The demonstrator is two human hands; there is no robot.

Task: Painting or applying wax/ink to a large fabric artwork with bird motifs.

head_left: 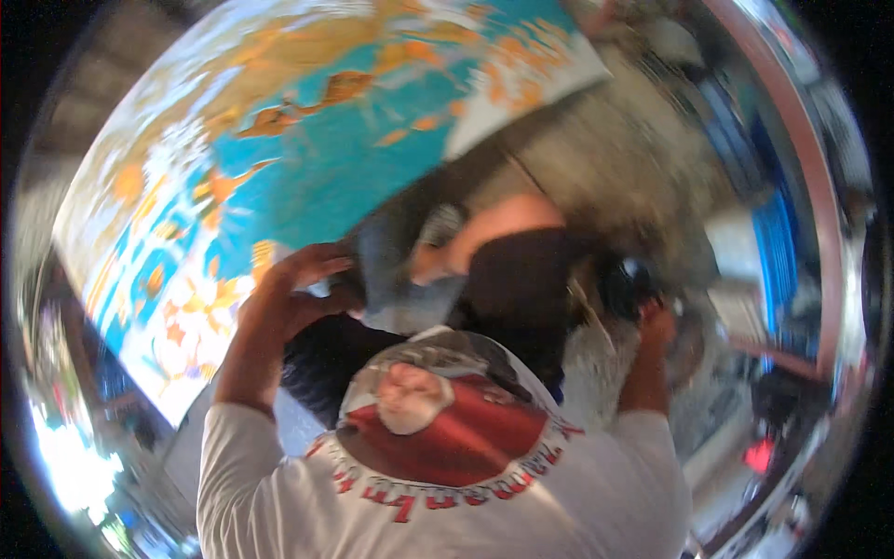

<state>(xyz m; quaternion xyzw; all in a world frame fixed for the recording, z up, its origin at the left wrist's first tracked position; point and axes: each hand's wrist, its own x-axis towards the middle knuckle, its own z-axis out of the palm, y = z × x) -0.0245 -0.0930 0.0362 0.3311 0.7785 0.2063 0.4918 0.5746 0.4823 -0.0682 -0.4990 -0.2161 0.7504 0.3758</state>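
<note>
My left hand (303,287) is at the lower edge of a large painted panel (326,177), which is turquoise with orange and white patterns. Its thumb and fingers curve around a small dark object (348,287) whose kind I cannot make out. Out to the right and low down, my right hand (657,321) is beside a dark, rounded, shiny thing (629,279). Motion smears the fingers there, and whether they grip it does not show.
My bent leg in dark shorts (517,279) lies between the hands. Worn grey-brown ground (624,140) stretches beyond it. At the right stand a pale box-like thing (736,244) and a blue ribbed stack (775,261). A reddish-brown beam (812,158) curves along the right side.
</note>
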